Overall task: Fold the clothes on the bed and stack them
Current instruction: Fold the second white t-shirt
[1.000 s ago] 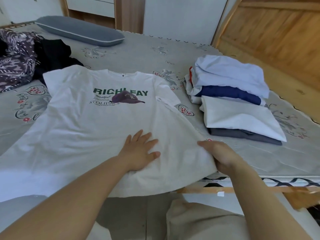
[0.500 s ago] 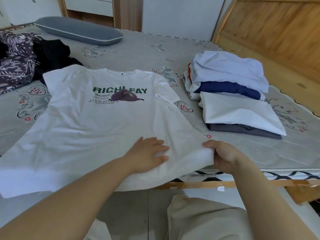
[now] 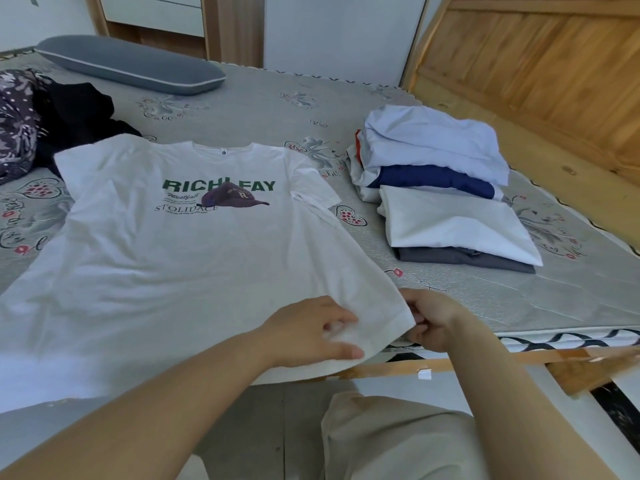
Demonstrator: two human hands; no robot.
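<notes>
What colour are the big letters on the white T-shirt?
Dark green, on the white T-shirt; the head view shows them clearly.

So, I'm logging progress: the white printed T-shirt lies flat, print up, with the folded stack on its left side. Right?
Not quite. The head view shows the folded stack on the right of the white printed T-shirt, not the left. The shirt does lie flat, print up.
</notes>
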